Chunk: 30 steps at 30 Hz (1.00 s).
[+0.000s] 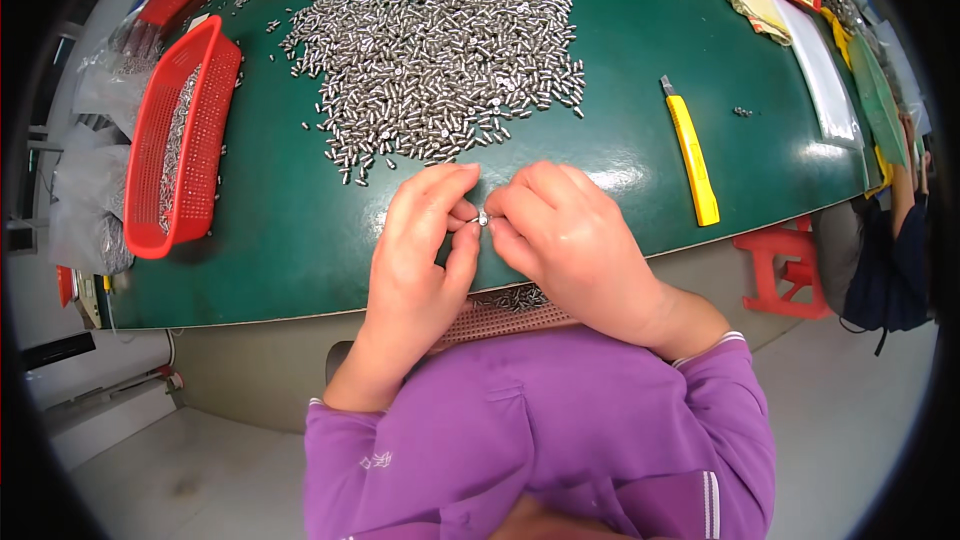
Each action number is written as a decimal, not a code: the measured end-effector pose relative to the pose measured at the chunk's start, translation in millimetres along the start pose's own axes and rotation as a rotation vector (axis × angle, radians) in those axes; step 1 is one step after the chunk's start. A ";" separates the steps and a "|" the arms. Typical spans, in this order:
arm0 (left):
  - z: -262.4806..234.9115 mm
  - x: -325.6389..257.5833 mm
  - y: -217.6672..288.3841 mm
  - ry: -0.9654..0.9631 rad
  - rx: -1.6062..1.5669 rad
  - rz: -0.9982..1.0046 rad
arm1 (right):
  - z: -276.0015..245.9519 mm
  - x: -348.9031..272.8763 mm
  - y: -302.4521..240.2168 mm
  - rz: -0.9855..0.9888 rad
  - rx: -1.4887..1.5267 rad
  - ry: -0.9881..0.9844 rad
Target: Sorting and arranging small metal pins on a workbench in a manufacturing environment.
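Observation:
Between the fingertips of both hands is a small silvery metal part, mostly covered by the fingers. My left hand pinches it from the left, thumb below and fingers bent above. From the right, my right hand closes thumb and index finger on the same part. Both hands are above the near edge of the green table. Just beyond them spreads a large heap of small bullet-shaped metal parts. Below my hands, a basket holding more metal parts sits at my lap, partly hidden by my wrists.
A red perforated basket with metal parts stands at the left, beside clear plastic bags. A yellow utility knife, blade out, lies to the right. A red stool is on the floor; another person is at the far right.

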<state>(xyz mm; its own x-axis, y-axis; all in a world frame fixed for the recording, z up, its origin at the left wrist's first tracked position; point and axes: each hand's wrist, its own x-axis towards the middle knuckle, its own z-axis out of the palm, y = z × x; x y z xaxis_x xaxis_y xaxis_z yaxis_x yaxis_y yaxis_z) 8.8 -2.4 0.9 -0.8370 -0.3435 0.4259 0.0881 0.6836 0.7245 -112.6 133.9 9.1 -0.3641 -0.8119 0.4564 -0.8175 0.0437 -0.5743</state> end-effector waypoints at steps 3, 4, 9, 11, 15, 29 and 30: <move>-0.4 -0.3 1.0 0.004 0.015 0.008 | 1.4 -0.4 2.9 -0.002 0.015 0.035; -0.3 -0.5 1.2 0.005 0.024 0.011 | 1.4 -0.4 4.5 -0.004 0.035 0.036; -0.5 -2.5 4.1 0.022 0.022 -0.033 | -1.8 -0.9 5.5 -0.011 0.067 0.034; -0.8 -3.5 5.0 0.028 0.038 -0.029 | -4.7 -0.4 4.8 -0.008 0.092 0.007; -3.8 -2.9 12.1 -0.015 0.126 -0.051 | -7.4 -1.6 5.2 -0.003 0.095 -0.011; -9.9 4.2 18.7 -0.177 0.204 0.010 | -8.3 -1.8 5.6 0.027 0.132 0.022; -10.1 4.2 19.3 -0.178 0.211 -0.001 | -8.5 -1.7 5.8 0.029 0.130 0.023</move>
<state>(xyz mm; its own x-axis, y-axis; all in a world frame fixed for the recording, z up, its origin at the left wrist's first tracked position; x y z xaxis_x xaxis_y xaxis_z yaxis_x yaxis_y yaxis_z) 12.4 2.8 22.2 -0.9205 -0.2384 0.3096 -0.0118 0.8088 0.5879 -120.6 140.5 10.8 -0.3980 -0.7978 0.4528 -0.7420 -0.0103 -0.6703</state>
